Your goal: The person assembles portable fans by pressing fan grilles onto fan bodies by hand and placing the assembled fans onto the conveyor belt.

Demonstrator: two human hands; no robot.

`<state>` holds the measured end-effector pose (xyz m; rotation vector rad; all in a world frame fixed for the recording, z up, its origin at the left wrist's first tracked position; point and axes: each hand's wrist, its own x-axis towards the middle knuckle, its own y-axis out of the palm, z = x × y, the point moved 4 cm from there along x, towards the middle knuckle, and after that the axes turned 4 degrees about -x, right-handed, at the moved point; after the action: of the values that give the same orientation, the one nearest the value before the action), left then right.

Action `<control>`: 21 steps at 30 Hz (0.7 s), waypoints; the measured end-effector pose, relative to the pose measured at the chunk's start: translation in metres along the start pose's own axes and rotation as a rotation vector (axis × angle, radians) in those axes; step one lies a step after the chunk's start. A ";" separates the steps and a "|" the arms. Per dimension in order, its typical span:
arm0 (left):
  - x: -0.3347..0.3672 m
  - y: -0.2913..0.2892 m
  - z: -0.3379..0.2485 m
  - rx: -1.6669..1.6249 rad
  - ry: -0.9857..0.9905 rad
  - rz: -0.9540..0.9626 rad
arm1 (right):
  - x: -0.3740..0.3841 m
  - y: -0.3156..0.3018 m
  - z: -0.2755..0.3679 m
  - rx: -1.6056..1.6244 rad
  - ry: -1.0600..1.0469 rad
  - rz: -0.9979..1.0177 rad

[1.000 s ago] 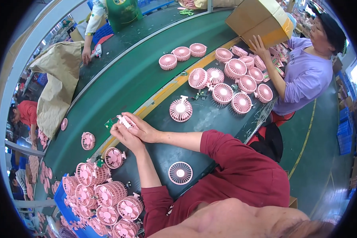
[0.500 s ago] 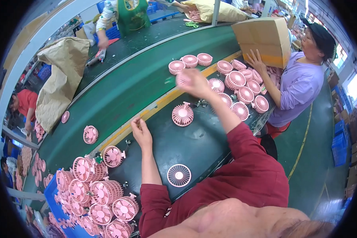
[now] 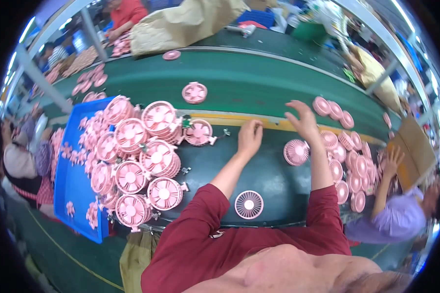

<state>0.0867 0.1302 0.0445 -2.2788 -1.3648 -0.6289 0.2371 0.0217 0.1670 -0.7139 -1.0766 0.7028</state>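
My left hand (image 3: 250,138) rests by the yellow edge strip of the belt, fingers curled together; whatever they may hold is hidden. To its right, my right hand (image 3: 304,121) is open over the strip, thumb and fingers spread and nothing in them. Just below the right hand, a round pink fan housing (image 3: 297,152) stands on the dark worktable (image 3: 220,180). A flat pink fan grille (image 3: 249,204) lies close to me between my forearms. Stacked pink fan housings with blades (image 3: 159,157) stand left of my left hand, with small circuit boards and wires among them.
A blue tray (image 3: 76,195) of pink fan blades is at the left. The green conveyor belt (image 3: 259,83) runs behind, carrying a bladed fan piece (image 3: 194,93) and pink round pieces (image 3: 334,111). More housings (image 3: 359,166) crowd the right, near a co-worker in purple (image 3: 393,217) holding a cardboard box (image 3: 413,154).
The view has swung left, bringing the blue tray further in. My right hand, earlier blurred around a pink round piece by the belt, has let it go and opened. My left hand remains curled.
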 end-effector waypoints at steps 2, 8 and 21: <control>-0.003 -0.003 -0.005 -0.005 -0.014 -0.017 | 0.030 0.044 0.038 0.164 -0.039 0.152; -0.019 0.011 -0.003 -0.062 -0.022 0.038 | 0.098 0.156 0.108 0.166 -0.262 0.325; -0.031 0.025 -0.012 -0.201 -0.219 0.118 | 0.104 0.202 0.069 0.059 -0.147 0.390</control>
<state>0.0940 0.0910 0.0337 -2.6342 -1.3007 -0.5100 0.1733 0.2331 0.0811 -0.8414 -1.0553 1.1306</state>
